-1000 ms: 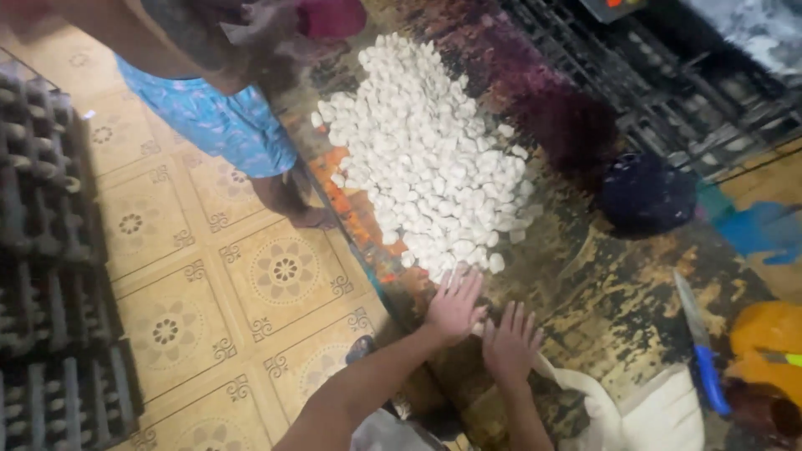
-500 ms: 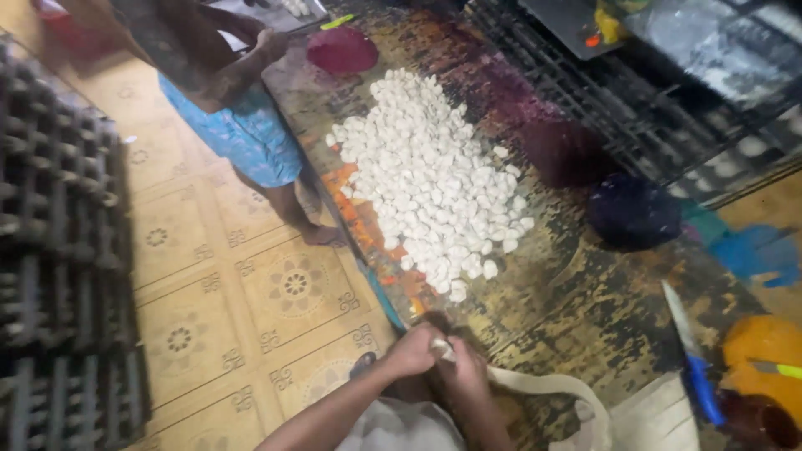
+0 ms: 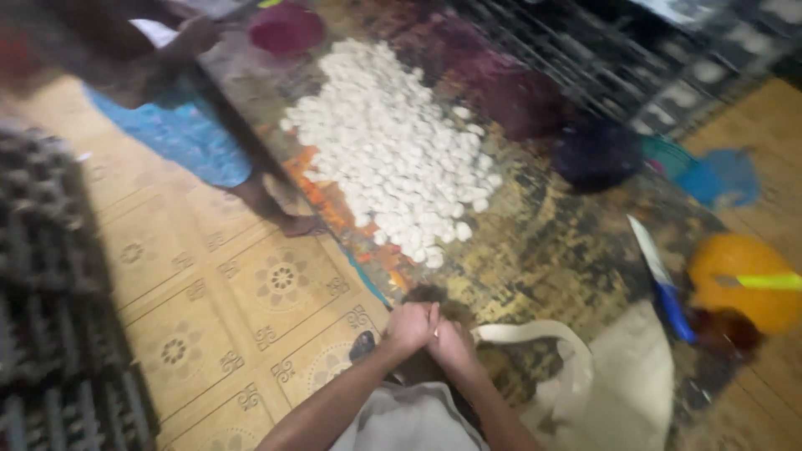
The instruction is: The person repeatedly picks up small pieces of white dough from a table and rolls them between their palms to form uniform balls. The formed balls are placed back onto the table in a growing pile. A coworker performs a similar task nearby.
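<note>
The left hand (image 3: 409, 327) and the right hand (image 3: 451, 342) are pressed together at the near edge of the worktop (image 3: 543, 250), fingers curled inward and cupped against one another. Whether they enclose anything I cannot tell — nothing shows between them, and the frame is blurred by head motion.

The pile of small white pieces (image 3: 393, 150) lies well apart from the hands, spread from the far left part of the worktop down toward its near left edge. There are far too many pieces to count singly: one heap, easily some hundreds. The lowest pieces sit close to the worktop's left edge, beside the orange-streaked strip, so a careless sweep could send some onto the patterned tiled floor (image 3: 225, 309).

A cream cloth bag (image 3: 618, 384) lies just beside the right hand, one strap looped toward it; a sleeve or wrist could snag that loop. One blue-handled knife (image 3: 660, 271) rests near the right edge, blade pointing away — reaching across for it blind would be a risk to the fingers. Beside it sits one orange round thing (image 3: 739, 280) with a yellow-green stick across it.

Dye stains mark the worktop: one red patch (image 3: 288, 27) at the far edge, dark purple ones nearer the middle, and anything damp set there may pick up colour.

One other person in blue shorts (image 3: 180, 138) stands on the floor at the worktop's left edge.
</note>
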